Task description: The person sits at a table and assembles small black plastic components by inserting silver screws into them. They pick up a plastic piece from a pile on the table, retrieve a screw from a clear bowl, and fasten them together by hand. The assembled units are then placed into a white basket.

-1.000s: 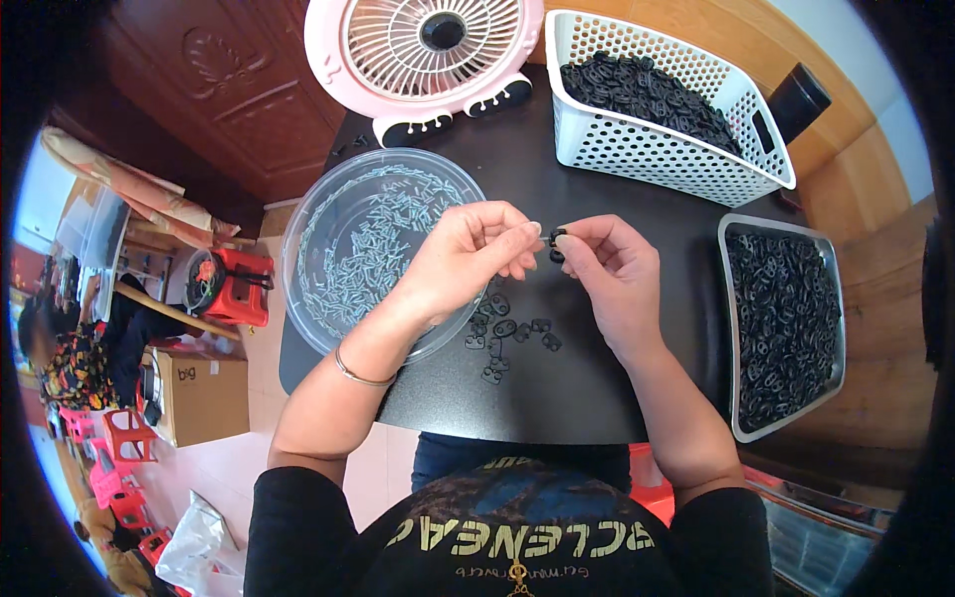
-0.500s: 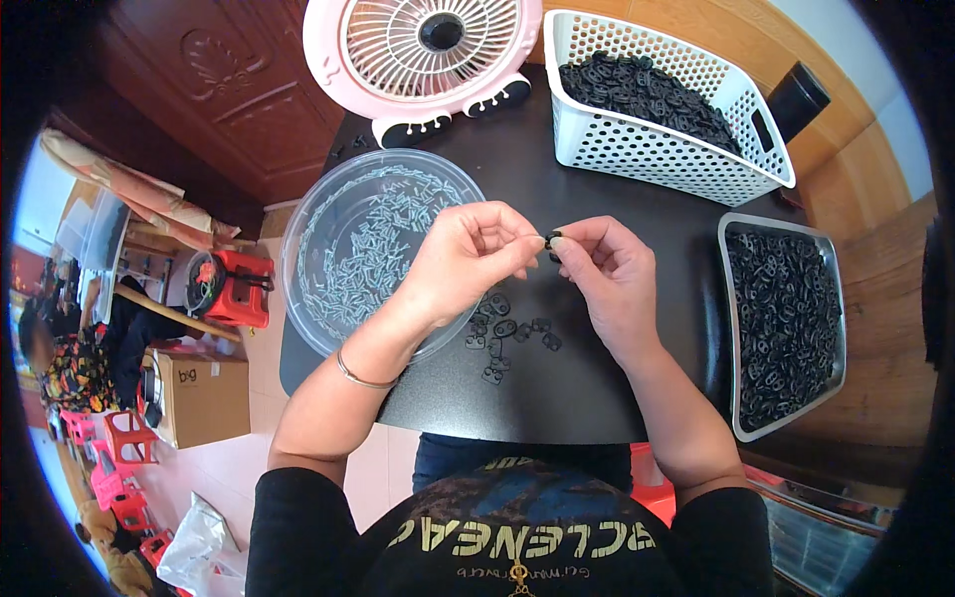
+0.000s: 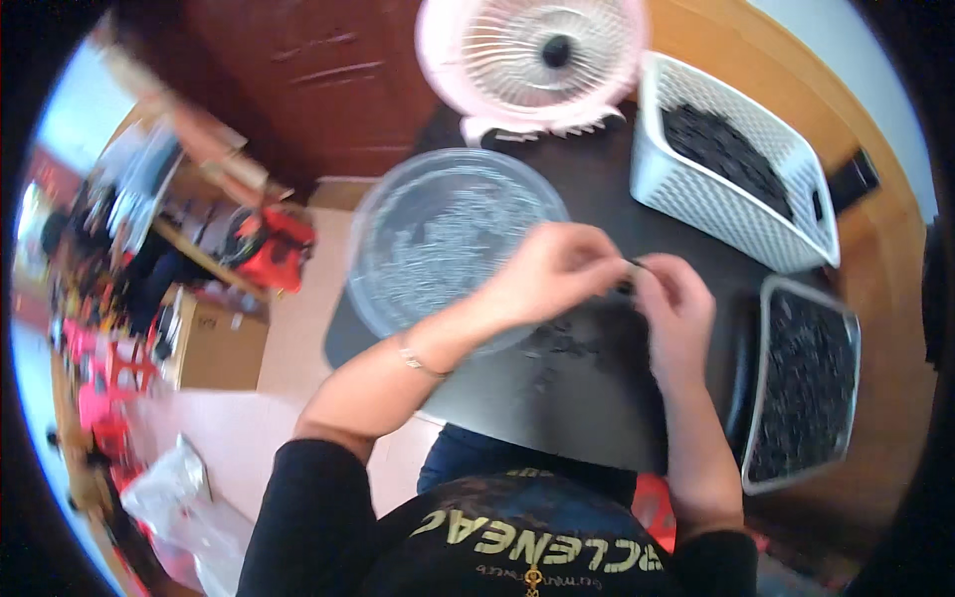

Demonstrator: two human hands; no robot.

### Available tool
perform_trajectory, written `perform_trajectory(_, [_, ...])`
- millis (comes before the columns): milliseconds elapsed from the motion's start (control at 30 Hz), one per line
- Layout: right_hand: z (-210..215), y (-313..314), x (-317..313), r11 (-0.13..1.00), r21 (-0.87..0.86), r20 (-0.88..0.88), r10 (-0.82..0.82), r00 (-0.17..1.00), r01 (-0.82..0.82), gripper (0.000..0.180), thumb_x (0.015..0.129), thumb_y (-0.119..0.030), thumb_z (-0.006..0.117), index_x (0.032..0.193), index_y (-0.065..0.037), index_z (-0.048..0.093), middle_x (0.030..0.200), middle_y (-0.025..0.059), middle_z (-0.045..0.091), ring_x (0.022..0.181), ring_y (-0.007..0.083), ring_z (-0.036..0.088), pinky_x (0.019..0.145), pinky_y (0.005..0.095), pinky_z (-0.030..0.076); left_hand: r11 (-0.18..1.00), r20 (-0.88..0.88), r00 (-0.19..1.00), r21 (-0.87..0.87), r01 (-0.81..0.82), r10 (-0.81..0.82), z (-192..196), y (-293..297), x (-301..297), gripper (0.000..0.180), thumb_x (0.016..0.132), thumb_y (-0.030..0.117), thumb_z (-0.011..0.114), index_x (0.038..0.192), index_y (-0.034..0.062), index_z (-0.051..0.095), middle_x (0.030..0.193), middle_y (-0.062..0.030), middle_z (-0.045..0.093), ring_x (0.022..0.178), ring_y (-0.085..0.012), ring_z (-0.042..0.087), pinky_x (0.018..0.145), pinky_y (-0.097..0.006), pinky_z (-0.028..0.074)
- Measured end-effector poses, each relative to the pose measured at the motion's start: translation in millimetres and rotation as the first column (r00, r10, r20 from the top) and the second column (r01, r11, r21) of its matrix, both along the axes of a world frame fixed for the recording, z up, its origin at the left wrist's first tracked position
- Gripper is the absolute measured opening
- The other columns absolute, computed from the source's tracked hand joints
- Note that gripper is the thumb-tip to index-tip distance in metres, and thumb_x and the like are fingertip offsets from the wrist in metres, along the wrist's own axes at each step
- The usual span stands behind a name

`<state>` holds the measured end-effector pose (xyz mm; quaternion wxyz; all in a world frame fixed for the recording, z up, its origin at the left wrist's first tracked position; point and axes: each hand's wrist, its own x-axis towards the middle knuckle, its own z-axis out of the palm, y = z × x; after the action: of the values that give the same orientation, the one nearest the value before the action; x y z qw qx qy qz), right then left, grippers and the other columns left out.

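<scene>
My left hand and my right hand meet fingertip to fingertip above a dark round table. Between them they pinch a small thin pin and a small black ring; motion blur hides how the two pieces sit together. Several loose black rings lie on the table just below my hands. A clear round plastic bowl with small metal parts stands to the left, under my left wrist.
A pink desk fan stands at the table's far edge. A white plastic basket of black rings is at the back right, a grey metal tray of black rings at the right. Cluttered floor, cardboard box and red object to the left.
The whole view has swung and blurred, so my head has moved. My hands stay together on the small parts, now a little right of where they were.
</scene>
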<state>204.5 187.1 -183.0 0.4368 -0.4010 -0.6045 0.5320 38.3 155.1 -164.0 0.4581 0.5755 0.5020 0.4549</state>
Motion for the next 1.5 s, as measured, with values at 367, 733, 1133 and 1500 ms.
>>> perform_trajectory(367, [-8.3, -3.6, 0.0, 0.999, 0.038, -0.019, 0.04, 0.999, -0.039, 0.004, 0.081, -0.002, 0.056, 0.085, -0.003, 0.055, 0.068, -0.0036, 0.052, 0.057, 0.0014, 0.045, 0.05, 0.0145, 0.034, 0.945, -0.023, 1.0, 0.328, -0.009, 0.018, -18.1, -5.1, -3.7, 0.012, 0.075, 0.011, 0.063, 0.072, 0.0002, 0.06, 0.062, -0.0031, 0.059, 0.056, -0.0066, 0.054, 0.053, -0.022, 0.043])
perform_trajectory(733, [-3.9, 8.8, 6.2, 0.967, -0.156, -0.13, 0.181, 0.975, -0.2, 0.009, 0.082, -0.011, 0.057, 0.085, -0.002, 0.055, 0.074, 0.0034, 0.057, 0.066, 0.0089, 0.054, 0.061, 0.021, 0.044, 0.841, -0.316, 0.928, 0.542, 0.006, 0.198, -16.2, -1.6, 4.5, 0.012, 0.07, 0.006, 0.064, 0.082, 0.0025, 0.062, 0.074, -0.0094, 0.059, 0.066, -0.0218, 0.059, 0.06, -0.03, 0.047])
perform_trajectory(1133, [-16.4, 32.4, 23.4, 0.99, -0.129, -0.263, 0.017, 0.965, -0.052, 0.018, 0.08, -0.01, 0.061, 0.097, -0.003, 0.059, 0.077, -0.0004, 0.057, 0.068, 0.0063, 0.051, 0.063, 0.0191, 0.041, 0.795, -0.727, 0.683, 0.456, 0.401, 0.073, -34.7, 5.8, 26.5, 0.035, 0.068, 0.004, 0.059, 0.103, -0.001, 0.054, 0.106, -0.0163, 0.054, 0.099, -0.0307, 0.05, 0.085, -0.038, 0.042])
perform_trajectory(1500, [-16.1, 29.5, 21.5, 0.995, -0.098, -0.198, -0.022, 0.98, 0.003, 0.015, 0.08, -0.008, 0.06, 0.094, -0.003, 0.06, 0.081, 0.0008, 0.059, 0.071, 0.0067, 0.053, 0.064, 0.0195, 0.042, 0.86, -0.748, 0.646, 0.422, 0.287, 0.151, -33.4, -1.1, 27.4, 0.028, 0.065, 0.0, 0.056, 0.092, 0.0015, 0.059, 0.079, -0.0108, 0.052, 0.082, -0.0281, 0.053, 0.071, -0.036, 0.045])
